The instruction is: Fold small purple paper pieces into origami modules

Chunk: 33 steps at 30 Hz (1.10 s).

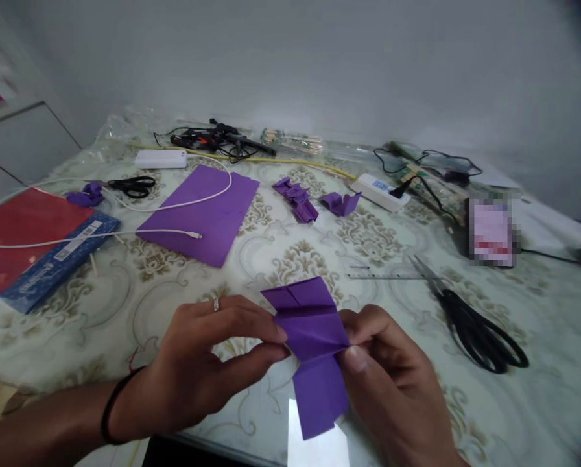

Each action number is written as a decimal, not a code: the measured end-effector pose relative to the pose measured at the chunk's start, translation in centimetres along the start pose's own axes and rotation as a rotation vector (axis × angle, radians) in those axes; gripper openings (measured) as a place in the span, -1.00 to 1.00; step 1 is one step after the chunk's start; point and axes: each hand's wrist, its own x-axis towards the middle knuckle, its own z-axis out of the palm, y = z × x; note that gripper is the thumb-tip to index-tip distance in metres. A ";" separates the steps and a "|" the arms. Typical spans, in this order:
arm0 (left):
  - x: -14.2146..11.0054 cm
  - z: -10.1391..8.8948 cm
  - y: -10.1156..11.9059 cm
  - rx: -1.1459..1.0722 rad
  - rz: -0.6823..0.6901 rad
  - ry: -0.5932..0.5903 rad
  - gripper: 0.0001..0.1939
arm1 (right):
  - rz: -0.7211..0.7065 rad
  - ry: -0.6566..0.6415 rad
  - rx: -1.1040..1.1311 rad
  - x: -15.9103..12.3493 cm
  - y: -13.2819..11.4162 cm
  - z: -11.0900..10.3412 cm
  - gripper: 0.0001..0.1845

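A creased strip of purple paper (314, 334) is held up above the near edge of the table, with folds running across it. My left hand (207, 357) pinches its left edge between thumb and fingertips; a ring and a dark wristband are on that side. On the opposite edge, my right hand (388, 370) grips the strip between thumb and curled index finger, pressing a crease. Farther back lie a stack of folded purple paper pieces (296, 200) and a single folded purple piece (342, 203). Purple sheets (198, 217) rest to their left.
Black-handled scissors (480, 327) and a clear ruler (388, 275) lie at right, near a phone (491, 230). A power strip (380, 191) stands behind. At left are a red and blue packet (52, 240), a white cable (174, 232), smaller scissors (132, 186) and a white power bank (161, 159).
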 end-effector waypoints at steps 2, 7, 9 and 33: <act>0.1 -0.2 0.0 -0.005 -0.035 -0.005 -0.85 | -0.007 -0.017 0.007 0.1 -0.2 0.3 -0.85; 0.3 -0.3 -0.3 -0.153 -0.145 0.001 -0.89 | -0.100 -0.032 -0.010 0.5 -0.8 1.1 -0.85; 0.4 -0.3 -0.4 -0.219 -0.182 0.007 -0.89 | -0.131 -0.042 -0.012 0.5 -1.0 1.3 -0.88; -0.2 -0.3 -1.3 -0.179 -0.059 0.015 -0.56 | 0.028 -0.061 0.074 0.0 -0.5 0.4 -0.75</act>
